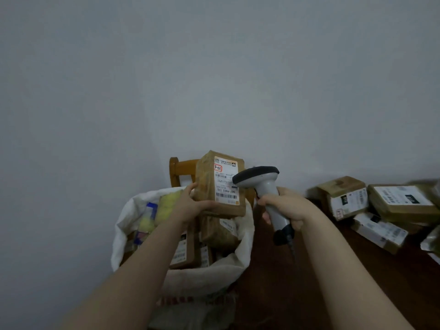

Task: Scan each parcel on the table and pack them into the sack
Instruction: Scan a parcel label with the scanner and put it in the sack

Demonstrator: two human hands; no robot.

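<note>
Left hand (188,206) has the brown taped cardboard parcel (207,186) by its lower left edge, fingers curled round the side and thumb under it. I'm holding it upright right over the white woven sack (202,279) so it can just drop in once it beeps. The white shipping label (226,184) is turned towards me and the scanner, bc the barcodes are on that face.

Right hand (288,208) is wrapped tight round the handle of the grey handheld barcode scanner (264,186). Its black head is up close to the label, partly overlapping it from my angle. Can't tell if it's actually reading rn, no beam visible.

The sack is already pretty full imo: more brown boxes, plus some yellow-green padded packets (166,206) on the left side. It's leaning against a wooden chair (181,170), prob to keep the mouth open.

There's a pile of brown labelled boxes (342,198) on the dark wooden table (309,282) off to my right, so plenty to go. Next step I'd guess: confirm the scan, then lower this one in. Space is tight, so it might need wedging.
</note>
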